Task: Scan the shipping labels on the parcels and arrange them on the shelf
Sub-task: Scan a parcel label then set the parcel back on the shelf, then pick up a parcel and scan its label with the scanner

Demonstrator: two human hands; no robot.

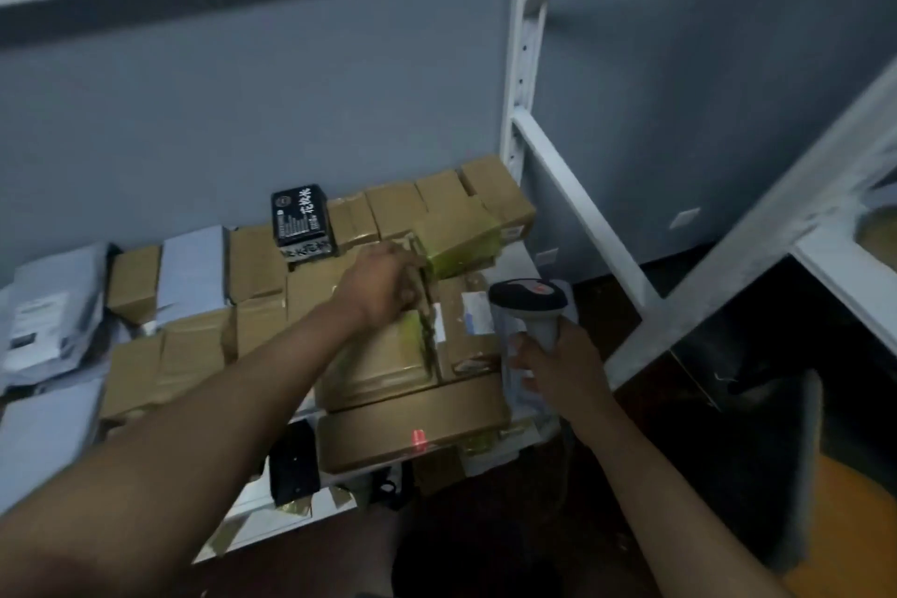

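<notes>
- A barcode scanner [531, 306] is gripped by the right hand [558, 367], its red light [418, 436] thrown on the nearest flat parcel [412, 432], probably seeking a label.
- A taped parcel [388, 354] is steadied by the left hand [381, 289], fingers curled over its far edge.
- Farther back, brown boxes [437, 204] and a black box [301, 221] are ranged on the white metal shelf [522, 121] against a grey wall [291, 102].

I see left hand [383, 284] gripping top edge of brown parcel [383, 364] on white shelf [577, 209]. Right hand [558, 364] holds scanner [529, 301] near right, head down. Red scan mark [418, 436] on nearer box [412, 432]. Black box [302, 221] far, grey mailers [53, 311] left.
</notes>
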